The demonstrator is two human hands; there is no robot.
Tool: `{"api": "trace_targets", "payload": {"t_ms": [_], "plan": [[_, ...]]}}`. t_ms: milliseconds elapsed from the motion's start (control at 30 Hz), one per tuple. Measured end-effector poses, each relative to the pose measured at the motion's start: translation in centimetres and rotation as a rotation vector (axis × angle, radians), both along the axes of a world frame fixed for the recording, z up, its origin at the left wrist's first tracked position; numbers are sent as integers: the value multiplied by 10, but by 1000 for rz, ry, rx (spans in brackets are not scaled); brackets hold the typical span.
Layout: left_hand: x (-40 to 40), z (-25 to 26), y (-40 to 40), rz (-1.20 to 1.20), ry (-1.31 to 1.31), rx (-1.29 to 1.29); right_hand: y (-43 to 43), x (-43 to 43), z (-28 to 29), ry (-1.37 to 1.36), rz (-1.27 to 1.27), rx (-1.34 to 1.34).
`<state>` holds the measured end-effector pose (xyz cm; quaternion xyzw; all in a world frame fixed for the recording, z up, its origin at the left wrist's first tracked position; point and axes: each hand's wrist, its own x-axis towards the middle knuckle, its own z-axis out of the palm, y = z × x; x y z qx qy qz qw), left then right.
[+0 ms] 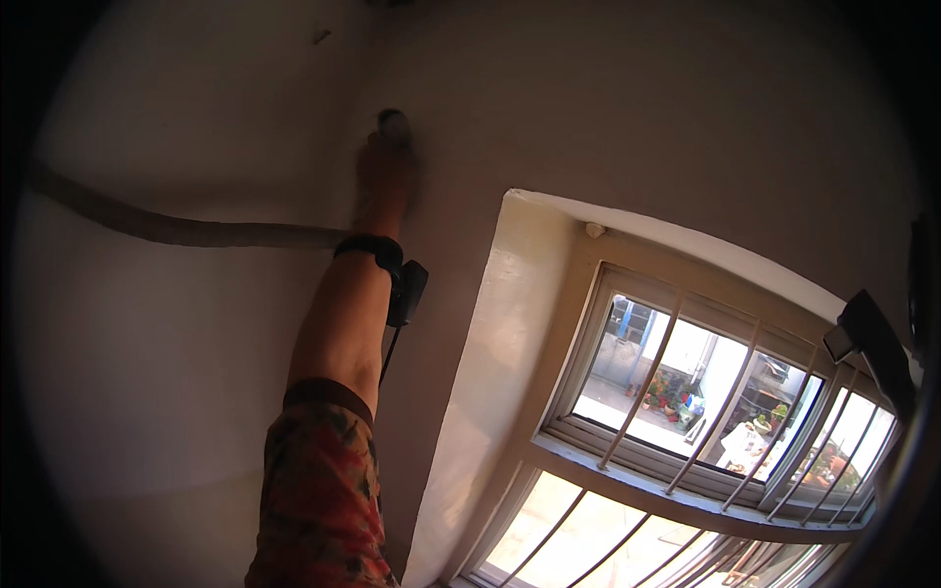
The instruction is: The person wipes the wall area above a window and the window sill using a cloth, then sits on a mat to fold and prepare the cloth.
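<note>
My left hand point(385, 170) is raised against the dim wall, with its arm reaching up from the bottom of the view in a patterned red sleeve. Its fingers are closed on a small round object point(395, 126), pale in the middle with a dark edge, too blurred to name. A black band point(364, 245) circles the wrist, and a black device point(409, 294) with a cable is beside it. My right hand is out of view.
A grey pipe or rail point(184, 230) runs across the left wall to behind my wrist. At the right, a deep recess holds a window point(581, 367) with metal bars. A black bracket-like object point(871, 334) stands before the window's right side.
</note>
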<state>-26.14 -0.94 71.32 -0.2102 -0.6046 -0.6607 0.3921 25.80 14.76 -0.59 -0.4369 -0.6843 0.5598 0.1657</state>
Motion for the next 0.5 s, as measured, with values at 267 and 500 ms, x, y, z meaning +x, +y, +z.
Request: {"api": "trace_targets", "payload": {"t_ms": [267,500], "plan": [[138,47,37,-55,1065,286,7,8,-3,28,-5,-31],[120,-2,27,-215,1005,247,24,31,-32,149,-35,-138]]}}
